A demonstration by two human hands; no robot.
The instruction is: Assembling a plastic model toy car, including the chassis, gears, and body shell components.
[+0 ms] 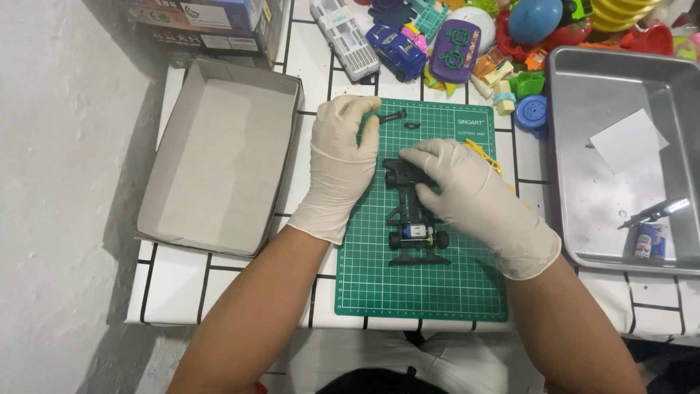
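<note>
A black toy car chassis (415,232) with small wheels and a blue-and-white motor lies lengthwise on a green cutting mat (423,288). My right hand (467,191), in a cream glove, rests over the chassis's front half with its fingertips pinching the front end. My left hand (341,162), also gloved, lies flat on the mat's left edge, fingers spread, its index tip close to a small black part (392,117). A second tiny black piece (412,125) sits just right of that. Something yellow (483,153) peeks out behind my right hand.
An empty cardboard box lid (219,157) sits to the left. A metal tray (620,157) on the right holds a white paper, a screwdriver (652,214) and a small battery (647,241). Colourful plastic toys (467,40) crowd the far edge, with boxes (211,22) at the top left.
</note>
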